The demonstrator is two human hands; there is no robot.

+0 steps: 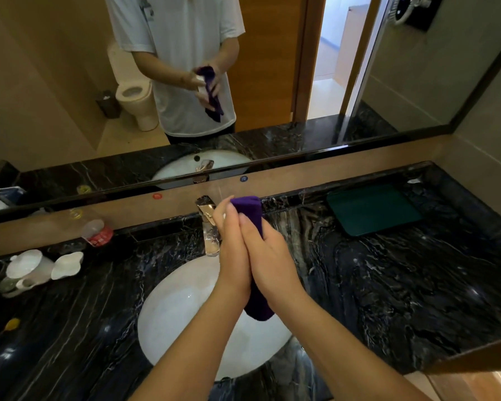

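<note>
Two flat palms, left hand (233,247) and right hand (268,256), press the rolled purple cloth (248,211) upright above the sink (171,314); squeezing seems underway, with wiping the desk (373,285) likely still ahead.

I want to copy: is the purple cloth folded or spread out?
Folded: the purple cloth is a narrow bundle pressed between the left hand and right hand.

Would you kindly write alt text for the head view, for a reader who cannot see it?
The left hand and right hand press a rolled purple cloth between them above a white sink in a black marble counter.
</note>
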